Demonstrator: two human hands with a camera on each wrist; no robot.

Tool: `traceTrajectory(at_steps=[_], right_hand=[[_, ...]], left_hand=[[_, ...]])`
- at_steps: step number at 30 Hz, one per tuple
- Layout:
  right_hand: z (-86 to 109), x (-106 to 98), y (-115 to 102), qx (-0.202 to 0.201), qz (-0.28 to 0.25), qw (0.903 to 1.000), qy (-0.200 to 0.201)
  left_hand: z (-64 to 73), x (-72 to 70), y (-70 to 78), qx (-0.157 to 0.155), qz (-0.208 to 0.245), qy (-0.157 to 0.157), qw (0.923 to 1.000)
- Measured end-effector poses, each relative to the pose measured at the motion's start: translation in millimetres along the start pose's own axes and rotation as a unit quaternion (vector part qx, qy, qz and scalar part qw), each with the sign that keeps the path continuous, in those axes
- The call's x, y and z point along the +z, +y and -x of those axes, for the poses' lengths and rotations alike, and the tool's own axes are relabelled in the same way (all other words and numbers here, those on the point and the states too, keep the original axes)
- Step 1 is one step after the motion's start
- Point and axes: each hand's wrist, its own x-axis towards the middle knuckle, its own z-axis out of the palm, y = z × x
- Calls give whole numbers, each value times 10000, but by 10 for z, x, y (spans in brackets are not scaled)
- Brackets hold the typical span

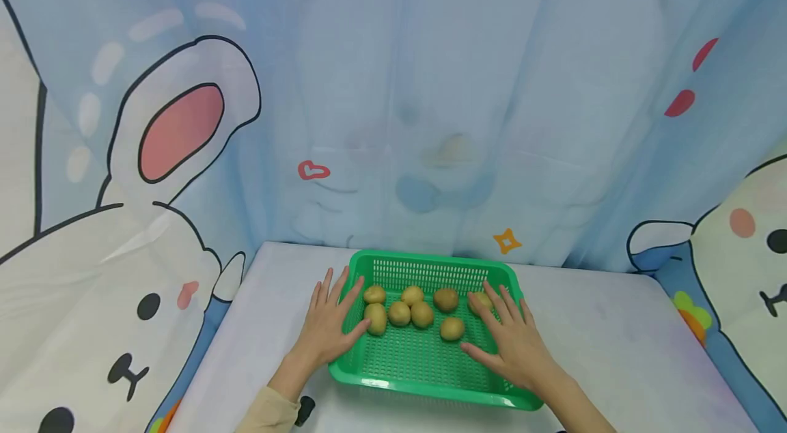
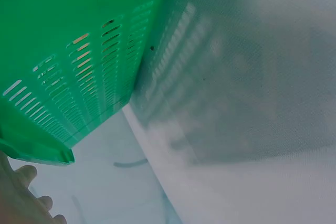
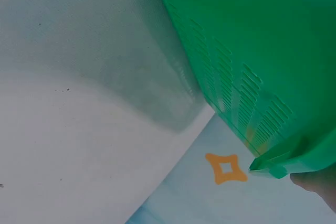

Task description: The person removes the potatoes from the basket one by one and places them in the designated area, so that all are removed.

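A green plastic basket [image 1: 402, 365] with slotted walls sits on the white table, holding several round, yellow-brown potatoes [image 1: 421, 315], mostly in its far half. My left hand [image 1: 327, 329] lies over the basket's left rim with fingers spread and the thumb just inside, near a potato [image 1: 376, 319]. Over the right side is my right hand [image 1: 515, 345], also spread, its fingertips in front of another potato [image 1: 479, 303]. Both wrist views show the outer basket wall [image 2: 79, 72] close up, with fingers [image 2: 26, 174] by the rim at the left and a fingertip [image 3: 314, 182] at the right.
White cloth covers the table [image 1: 615, 344] on both sides of the basket. A light blue curtain [image 1: 430, 78] with cartoon animals hangs behind and beside it. Near the left sleeve [image 1: 270, 411] is a small black object [image 1: 305, 410], of unclear kind.
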Motion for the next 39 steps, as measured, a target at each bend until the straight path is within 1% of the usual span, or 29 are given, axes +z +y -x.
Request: traceTrajectory(at_steps=[7,11,15,19,22,25,29,32,36,39], right_hand=[[-17,7,32,15,-26,10000,1],[-61,13,62,72,3,10000,-42],[-97,12,72,170,34,9997,-197],[-145,8,81,283,13,9989,-387],[-201,-5,97,305,55,9985,-448],[-272,-24,115,282,108,9984,-488],[-369,-42,139,309,30,9976,-626],[-421,-54,163,373,-176,9964,-744],[-452,-68,211,533,-637,9925,-894],[-471,-93,249,695,-1018,9867,-1062]], left_hand=[[-33,10,-21,80,287,-52,9995],[-110,7,-58,131,356,-102,9992],[-218,-41,-88,127,260,-360,9989],[-299,-78,-119,190,108,-601,9980],[-346,-81,-142,222,43,-663,9975],[-384,-80,-157,178,87,-767,9969],[-400,-48,-194,155,500,-767,9957],[-388,-2,-227,160,993,-710,9924],[-350,89,-287,127,1636,-720,9838],[-323,155,-330,49,2053,-729,9760]])
